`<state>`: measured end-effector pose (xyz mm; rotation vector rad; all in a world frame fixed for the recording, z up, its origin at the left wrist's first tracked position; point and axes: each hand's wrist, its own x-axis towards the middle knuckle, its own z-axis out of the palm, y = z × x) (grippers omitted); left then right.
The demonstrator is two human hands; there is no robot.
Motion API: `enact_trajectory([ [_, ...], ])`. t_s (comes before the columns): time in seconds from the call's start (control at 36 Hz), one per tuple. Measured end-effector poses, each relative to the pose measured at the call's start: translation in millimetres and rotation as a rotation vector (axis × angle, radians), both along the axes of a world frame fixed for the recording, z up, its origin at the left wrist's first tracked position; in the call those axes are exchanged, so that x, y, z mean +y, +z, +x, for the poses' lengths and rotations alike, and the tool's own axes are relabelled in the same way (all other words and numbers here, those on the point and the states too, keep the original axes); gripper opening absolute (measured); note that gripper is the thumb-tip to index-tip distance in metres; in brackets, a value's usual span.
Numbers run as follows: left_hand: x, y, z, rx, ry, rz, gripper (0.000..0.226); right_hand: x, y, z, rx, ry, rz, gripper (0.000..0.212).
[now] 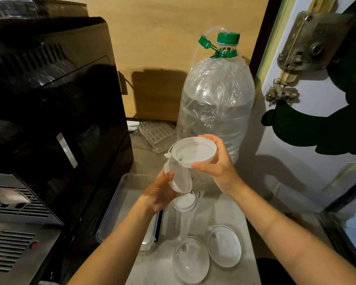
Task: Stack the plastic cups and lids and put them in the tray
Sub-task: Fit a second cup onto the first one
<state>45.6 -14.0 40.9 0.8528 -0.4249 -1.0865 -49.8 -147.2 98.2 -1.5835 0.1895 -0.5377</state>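
Five white lids visible. Right hand (218, 167) grasps one lid (193, 151); left hand (160, 192) grasps second lid (178, 177), tilted, touching first. Three lids (224, 245) on desk (230, 210) beside clear tray (113, 208); tray contents unclear. One big water bottle (216, 99) behind.

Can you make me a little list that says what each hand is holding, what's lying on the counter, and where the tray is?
left hand: grips a tilted white lid
right hand: holds another white lid, open side up
on counter: three more lids, one partly hidden by the left hand
tray: clear, beneath the left arm
behind: big water bottle
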Motion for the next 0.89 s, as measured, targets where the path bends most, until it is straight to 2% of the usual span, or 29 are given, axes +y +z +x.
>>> enact_trajectory([
  [0.06,-1.3,4.0,-1.1,0.008,-0.017,-0.038,0.104,5.9,-5.8,2.9,-0.003,-0.005,0.052,0.068],
  [0.14,-2.1,7.2,-1.0,0.022,-0.016,-0.071,0.108,13.1,-12.4,5.1,0.015,-0.001,0.091,0.068],
  [0.19,-1.7,7.6,0.2,0.052,-0.016,-0.096,0.103,17.3,-14.6,5.6,0.036,0.015,0.104,0.078],
  [0.28,0.1,7.2,2.1,0.089,-0.015,-0.131,0.094,22.1,-15.0,5.0,0.083,0.062,0.104,0.105],
  [0.36,2.9,7.3,3.9,0.097,0.004,-0.133,0.097,23.8,-13.1,4.8,0.138,0.108,0.094,0.117],
  [0.58,7.9,9.9,4.4,0.110,0.051,-0.120,0.098,24.0,-14.3,6.8,0.332,0.165,-0.048,0.102],
  [0.67,8.9,12.1,3.5,0.079,0.054,-0.108,0.100,23.4,-12.2,7.7,0.382,0.160,-0.115,0.086],
  [0.89,12.3,11.1,2.4,-0.026,0.043,-0.069,0.102,22.2,-4.0,9.2,0.495,0.173,-0.244,0.094],
])
